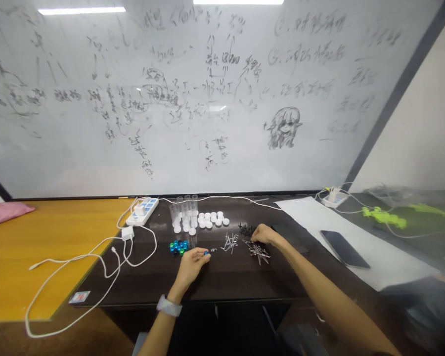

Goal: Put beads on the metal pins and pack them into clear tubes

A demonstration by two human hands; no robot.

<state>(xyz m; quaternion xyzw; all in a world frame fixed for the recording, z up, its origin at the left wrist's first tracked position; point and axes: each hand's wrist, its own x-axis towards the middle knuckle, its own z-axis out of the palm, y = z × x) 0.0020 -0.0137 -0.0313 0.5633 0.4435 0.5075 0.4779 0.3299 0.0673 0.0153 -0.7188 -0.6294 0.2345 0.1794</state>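
Note:
My left hand [193, 262] is closed in a pinch on a small blue ball [206, 253] above the dark table. Behind it lies a cluster of shiny blue, green and black balls [178, 247]. A few tiny silvery bits [213, 250] rest just right of my left fingertips. With its fingers pressed together, my right hand [264, 234] is at the upper end of a pile of thin metal rods [259, 253]; what it pinches is too small to make out. Small black parts [246, 229] lie beside its fingertips. Short white sticks [230, 242] are heaped between my hands.
Clear tubes [185, 212] stand upright toward the back, beside several white round caps [210, 217]. A power strip [143, 211] with white cables lies left. At the right, a phone [344, 248] rests on white paper [389, 267]. A whiteboard [207, 168] rises behind.

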